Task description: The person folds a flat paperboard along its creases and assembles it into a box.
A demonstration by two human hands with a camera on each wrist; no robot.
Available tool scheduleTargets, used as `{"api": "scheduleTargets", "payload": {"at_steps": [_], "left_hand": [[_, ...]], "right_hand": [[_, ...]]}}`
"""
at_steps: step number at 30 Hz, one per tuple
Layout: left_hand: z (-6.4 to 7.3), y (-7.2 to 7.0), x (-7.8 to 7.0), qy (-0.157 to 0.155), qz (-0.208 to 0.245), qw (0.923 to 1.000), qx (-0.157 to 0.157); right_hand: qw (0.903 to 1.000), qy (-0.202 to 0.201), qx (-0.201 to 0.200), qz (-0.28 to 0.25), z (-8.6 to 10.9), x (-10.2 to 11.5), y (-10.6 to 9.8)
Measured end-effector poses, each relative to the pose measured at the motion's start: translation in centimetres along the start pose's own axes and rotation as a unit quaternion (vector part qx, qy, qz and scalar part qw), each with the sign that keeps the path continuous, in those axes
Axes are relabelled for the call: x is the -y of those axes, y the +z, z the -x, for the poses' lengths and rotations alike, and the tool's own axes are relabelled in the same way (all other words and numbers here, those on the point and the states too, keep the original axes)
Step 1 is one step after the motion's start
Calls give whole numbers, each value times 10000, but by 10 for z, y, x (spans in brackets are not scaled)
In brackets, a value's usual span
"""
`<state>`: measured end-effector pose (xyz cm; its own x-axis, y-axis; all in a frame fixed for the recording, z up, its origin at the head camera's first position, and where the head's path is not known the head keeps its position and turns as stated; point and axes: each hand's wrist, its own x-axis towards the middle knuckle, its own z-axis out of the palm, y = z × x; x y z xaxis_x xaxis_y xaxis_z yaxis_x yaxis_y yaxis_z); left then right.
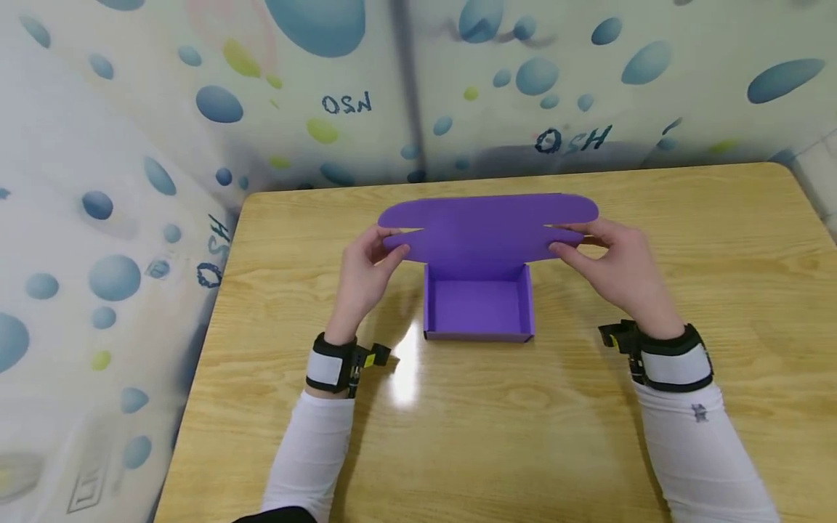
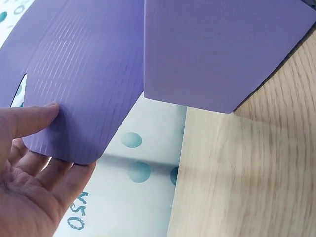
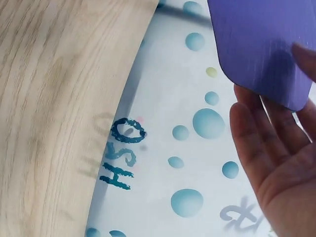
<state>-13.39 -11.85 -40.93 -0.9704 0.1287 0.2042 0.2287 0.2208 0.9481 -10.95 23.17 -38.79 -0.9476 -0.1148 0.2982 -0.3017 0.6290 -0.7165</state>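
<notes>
Head view: purple box (image 1: 479,337) between left hand (image 1: 366,276) and right hand (image 1: 621,269), lid (image 1: 484,229) up, plain purple floor (image 1: 479,306) inside. Left pinches the lid's lower left flap (image 1: 415,243), right its lower right flap (image 1: 543,243); table (image 1: 497,436) beneath.

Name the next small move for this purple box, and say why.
Probably fold the lower side flaps of the raised lid inward: the left grip and right grip each pinch one, and both flaps jut out past the sides of the box, which stands open.
</notes>
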Motion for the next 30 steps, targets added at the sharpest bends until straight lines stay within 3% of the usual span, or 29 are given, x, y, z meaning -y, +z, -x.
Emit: {"api": "scheduleTargets", "payload": {"at_steps": [4,30], "left_hand": [[1,1,2,60,42,10000,-20],[4,10,7,280,-383,9961,-741]], "right_hand": [[9987,-110,-30,493,0,1,6],[9941,-349,-821,620,3,7,24]]}}
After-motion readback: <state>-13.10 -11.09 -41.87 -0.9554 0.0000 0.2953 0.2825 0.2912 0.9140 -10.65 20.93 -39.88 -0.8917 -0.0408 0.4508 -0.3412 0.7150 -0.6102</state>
